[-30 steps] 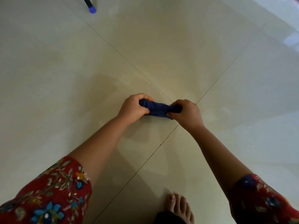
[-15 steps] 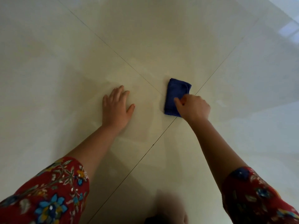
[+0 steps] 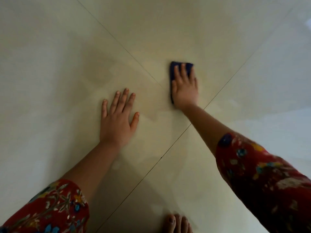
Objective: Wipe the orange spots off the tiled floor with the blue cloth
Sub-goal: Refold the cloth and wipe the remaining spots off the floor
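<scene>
Head view: one blue cloth (image 3: 172, 71) lies flat on the tiled floor (image 3: 67, 64), right of centre. One right hand (image 3: 185, 88) presses it, fingers straight. One left hand (image 3: 117, 118) rests flat on bare tile nearer left, fingers spread. One bare foot (image 3: 176, 224) at near edge.

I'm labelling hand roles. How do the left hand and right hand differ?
The left hand rests on bare floor; the right hand presses the cloth. The left hand's fingers are spread; the right hand's lie close together. The right hand reaches farther forward than the left hand. Both lie flat, palm down, fingers straight.
</scene>
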Motion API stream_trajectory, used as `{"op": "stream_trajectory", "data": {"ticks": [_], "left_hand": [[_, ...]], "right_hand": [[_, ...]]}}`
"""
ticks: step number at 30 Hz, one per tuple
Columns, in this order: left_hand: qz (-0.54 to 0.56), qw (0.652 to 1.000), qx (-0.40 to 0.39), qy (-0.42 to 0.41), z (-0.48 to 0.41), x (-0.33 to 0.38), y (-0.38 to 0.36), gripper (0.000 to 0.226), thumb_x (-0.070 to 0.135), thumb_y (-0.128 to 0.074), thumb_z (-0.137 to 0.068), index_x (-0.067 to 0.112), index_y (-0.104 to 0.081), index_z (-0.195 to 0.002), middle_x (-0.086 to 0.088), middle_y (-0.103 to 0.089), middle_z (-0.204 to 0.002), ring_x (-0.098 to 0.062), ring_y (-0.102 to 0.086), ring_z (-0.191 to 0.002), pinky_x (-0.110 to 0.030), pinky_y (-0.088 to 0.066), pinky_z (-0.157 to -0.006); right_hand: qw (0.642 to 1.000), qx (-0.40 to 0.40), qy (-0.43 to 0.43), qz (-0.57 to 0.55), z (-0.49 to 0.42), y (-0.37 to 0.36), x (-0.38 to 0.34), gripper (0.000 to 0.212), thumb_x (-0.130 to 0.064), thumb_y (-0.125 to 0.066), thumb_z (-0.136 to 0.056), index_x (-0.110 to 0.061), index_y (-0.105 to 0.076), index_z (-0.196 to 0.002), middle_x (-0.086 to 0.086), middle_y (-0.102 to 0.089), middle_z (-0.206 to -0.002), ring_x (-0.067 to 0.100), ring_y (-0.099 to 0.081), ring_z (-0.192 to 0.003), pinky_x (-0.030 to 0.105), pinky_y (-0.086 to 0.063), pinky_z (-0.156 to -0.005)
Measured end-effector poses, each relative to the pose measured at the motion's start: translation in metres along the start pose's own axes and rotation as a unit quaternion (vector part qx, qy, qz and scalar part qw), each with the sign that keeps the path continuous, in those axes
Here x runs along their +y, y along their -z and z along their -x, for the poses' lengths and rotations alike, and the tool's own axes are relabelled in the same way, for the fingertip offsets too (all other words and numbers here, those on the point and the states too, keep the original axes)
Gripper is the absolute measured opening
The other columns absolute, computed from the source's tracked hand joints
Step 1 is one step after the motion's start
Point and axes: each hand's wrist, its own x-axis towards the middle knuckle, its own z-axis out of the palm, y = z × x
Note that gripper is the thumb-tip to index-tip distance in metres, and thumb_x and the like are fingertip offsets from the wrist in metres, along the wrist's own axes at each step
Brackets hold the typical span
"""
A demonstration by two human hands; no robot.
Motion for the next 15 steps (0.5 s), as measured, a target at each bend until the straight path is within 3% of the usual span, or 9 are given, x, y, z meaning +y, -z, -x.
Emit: {"op": "stream_trajectory", "data": {"ticks": [2,3,5,7,9,10,13,15], "left_hand": [[-0.004,1.0,0.007,-0.003,-0.002,0.001,-0.002,0.062,0.047,-0.03,-0.095,0.026,-0.022,-0.153,0.005,-0.014,-0.162,-0.017,-0.013,-0.149,-0.05,-0.01,-0.119],[-0.01,1.0,0.009,-0.005,-0.003,0.001,-0.003,0.062,0.047,-0.03,-0.095,0.026,-0.022,-0.153,0.004,-0.014,-0.162,-0.017,-0.013,-0.149,-0.05,-0.01,-0.118],[-0.019,1.0,0.012,-0.004,-0.002,0.002,-0.004,0.061,0.047,-0.031,-0.095,0.025,-0.025,-0.152,0.002,-0.019,-0.161,-0.019,-0.016,-0.149,-0.051,-0.012,-0.117],[-0.025,0.999,0.022,-0.002,-0.006,0.002,0.0,0.058,0.047,-0.034,-0.094,0.024,-0.035,-0.147,0.0,-0.03,-0.157,-0.023,-0.028,-0.144,-0.05,-0.018,-0.114],[-0.018,0.999,0.031,-0.004,-0.022,0.003,0.007,0.053,0.05,-0.035,-0.093,0.023,-0.046,-0.138,-0.003,-0.043,-0.147,-0.027,-0.041,-0.133,-0.048,-0.027,-0.107],[-0.01,0.999,0.037,-0.004,-0.033,0.003,0.01,0.052,0.051,-0.035,-0.093,0.023,-0.047,-0.136,-0.004,-0.044,-0.146,-0.029,-0.042,-0.13,-0.047,-0.028,-0.106],[0.01,0.998,0.055,-0.006,-0.073,-0.011,0.021,0.057,0.049,-0.038,-0.094,0.024,-0.039,-0.145,-0.002,-0.03,-0.157,-0.027,-0.029,-0.142,-0.047,-0.018,-0.114],[0.013,0.999,0.05,0.003,-0.093,-0.027,0.022,0.061,0.049,-0.034,-0.094,0.024,-0.033,-0.149,0.001,-0.023,-0.16,-0.023,-0.022,-0.146,-0.046,-0.013,-0.116]], "right_hand": [[0.994,-0.005,0.112,0.014,0.03,-0.006,0.008,0.053,-0.036,-0.022,-0.103,-0.025,-0.02,-0.154,-0.002,-0.012,-0.162,0.028,-0.004,-0.15,0.039,-0.007,-0.121],[0.993,0.003,0.12,0.011,0.042,-0.005,0.025,0.053,-0.035,-0.022,-0.102,-0.023,-0.025,-0.153,0.0,-0.017,-0.161,0.029,-0.008,-0.15,0.04,-0.011,-0.12],[0.999,0.026,0.03,0.006,0.036,0.005,0.061,0.053,-0.035,-0.021,-0.101,-0.022,-0.026,-0.153,0.002,-0.019,-0.161,0.029,-0.008,-0.15,0.043,-0.016,-0.12],[0.995,0.015,-0.104,0.003,0.004,0.012,0.074,0.053,-0.036,-0.018,-0.103,-0.027,-0.014,-0.155,-0.002,-0.008,-0.163,0.025,0.002,-0.15,0.042,-0.009,-0.121],[0.989,0.02,-0.145,-0.012,-0.026,0.012,0.051,0.053,-0.036,-0.019,-0.104,-0.027,-0.01,-0.155,-0.003,-0.003,-0.164,0.026,0.004,-0.15,0.042,-0.005,-0.121],[0.993,0.02,-0.118,-0.01,-0.032,0.01,0.031,0.053,-0.036,-0.021,-0.104,-0.026,-0.012,-0.155,-0.001,-0.004,-0.164,0.027,0.003,-0.15,0.042,-0.006,-0.121],[0.998,0.001,0.067,0.011,-0.007,-0.002,-0.008,0.053,-0.037,-0.022,-0.102,-0.027,-0.018,-0.154,-0.003,-0.011,-0.162,0.026,-0.002,-0.15,0.037,-0.004,-0.121],[0.996,0.001,0.087,0.004,0.016,-0.003,0.006,0.053,-0.039,-0.021,-0.102,-0.031,-0.019,-0.154,-0.008,-0.013,-0.161,0.022,-0.002,-0.15,0.036,-0.006,-0.12]]}}
